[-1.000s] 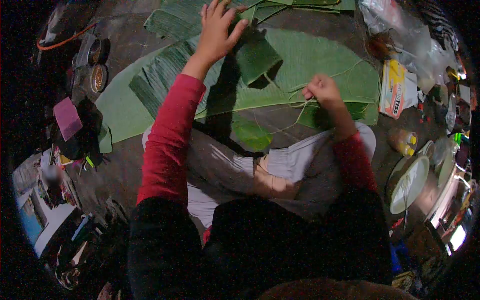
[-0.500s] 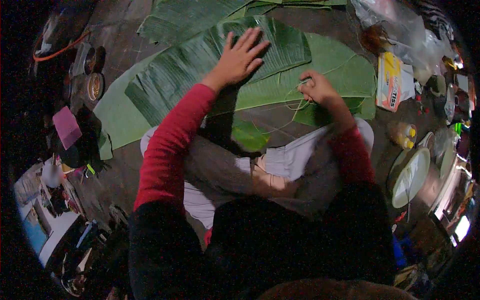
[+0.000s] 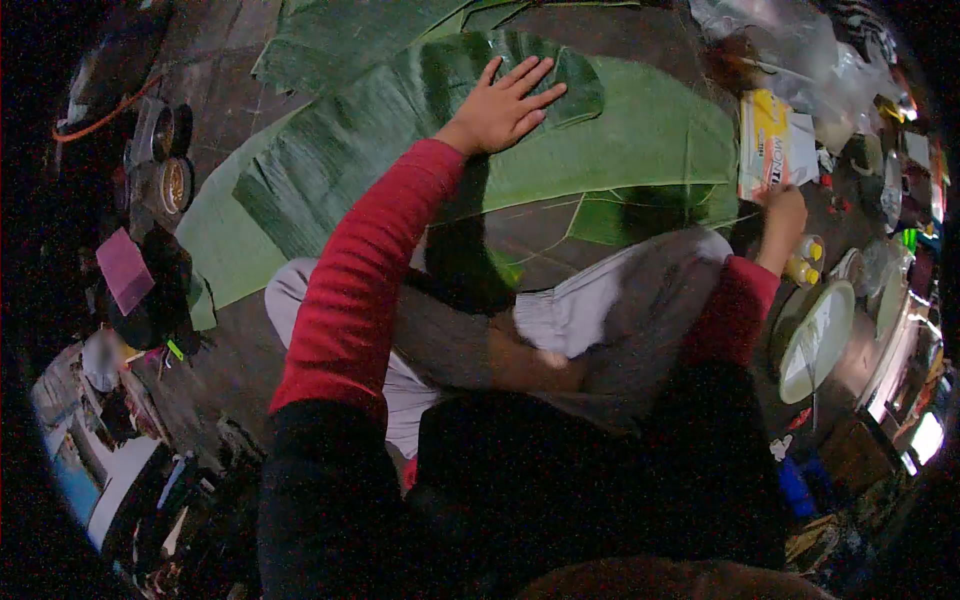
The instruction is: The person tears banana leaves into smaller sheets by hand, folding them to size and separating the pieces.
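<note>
My left hand lies flat with fingers spread on a dark green piece of banana leaf. That piece rests on a larger, paler banana leaf spread over the floor. Out to the right, beside the tissue box, my right hand is closed. A thin leaf strip runs toward its fingers from the left; the fingertips are small and dim. A smaller green leaf piece sits under the near edge of the pale leaf, partly in shadow.
More banana leaves lie at the far side. On the right are a tissue box, yellow-capped bottles, a pale green basin and plastic bags. A pink block and round containers stand left.
My right hand has swung right and toward me, from above the pale leaf to beside the tissue box, drawing the thin strip out. My left hand appears slightly further right, still flat.
</note>
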Available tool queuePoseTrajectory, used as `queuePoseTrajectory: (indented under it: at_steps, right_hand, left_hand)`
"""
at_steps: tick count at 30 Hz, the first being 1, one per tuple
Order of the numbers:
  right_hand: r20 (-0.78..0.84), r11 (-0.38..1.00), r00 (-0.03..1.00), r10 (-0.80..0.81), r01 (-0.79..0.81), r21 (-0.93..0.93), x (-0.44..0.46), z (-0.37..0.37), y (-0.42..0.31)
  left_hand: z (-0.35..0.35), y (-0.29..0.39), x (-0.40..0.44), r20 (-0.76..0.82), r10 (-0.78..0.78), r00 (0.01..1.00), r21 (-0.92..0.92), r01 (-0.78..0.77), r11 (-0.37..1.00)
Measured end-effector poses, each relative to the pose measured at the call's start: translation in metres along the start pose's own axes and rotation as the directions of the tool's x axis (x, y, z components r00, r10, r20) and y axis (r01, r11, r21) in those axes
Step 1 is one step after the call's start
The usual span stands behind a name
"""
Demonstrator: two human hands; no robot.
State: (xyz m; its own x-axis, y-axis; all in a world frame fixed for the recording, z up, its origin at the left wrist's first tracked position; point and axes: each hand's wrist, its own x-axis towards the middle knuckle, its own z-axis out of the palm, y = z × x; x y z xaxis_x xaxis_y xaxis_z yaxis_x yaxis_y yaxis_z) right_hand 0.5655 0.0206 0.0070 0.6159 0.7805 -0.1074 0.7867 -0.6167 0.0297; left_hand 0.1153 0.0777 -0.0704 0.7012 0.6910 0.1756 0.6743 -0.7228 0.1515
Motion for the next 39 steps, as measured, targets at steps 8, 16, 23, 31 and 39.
queuePoseTrajectory:
  at_steps: [8, 16, 23, 31, 39]
  right_hand:
    - [-0.461, 0.923, 0.82, -0.341, 0.385, 0.002, -0.044, -0.024, -0.078]
    - [0.019, 0.632, 0.696, -0.718, 0.64, 0.437, -0.089, 0.051, -0.222]
    - [-0.03, 0.717, 0.797, -0.604, 0.559, 0.415, -0.113, 0.056, -0.281]
    - [-0.451, 0.268, 0.586, -0.673, 0.762, 0.59, -0.12, 0.022, -0.284]
    - [-0.617, 0.196, 0.47, -0.631, 0.866, 0.46, -0.056, -0.087, -0.346]
  left_hand:
    - [-0.022, -0.006, -0.023, -0.077, -0.109, 0.991, -0.101, 0.101, 0.99]
    - [-0.135, -0.088, -0.211, -0.032, -0.759, 0.65, 0.016, 0.76, 0.65]
    - [-0.123, -0.086, -0.352, 0.07, -0.989, 0.131, -0.458, 0.885, 0.085]
    - [-0.061, -0.129, -0.392, 0.005, -0.992, 0.127, -0.549, 0.829, 0.103]
    - [-0.09, -0.151, -0.332, -0.012, -0.964, 0.266, -0.447, 0.861, 0.243]
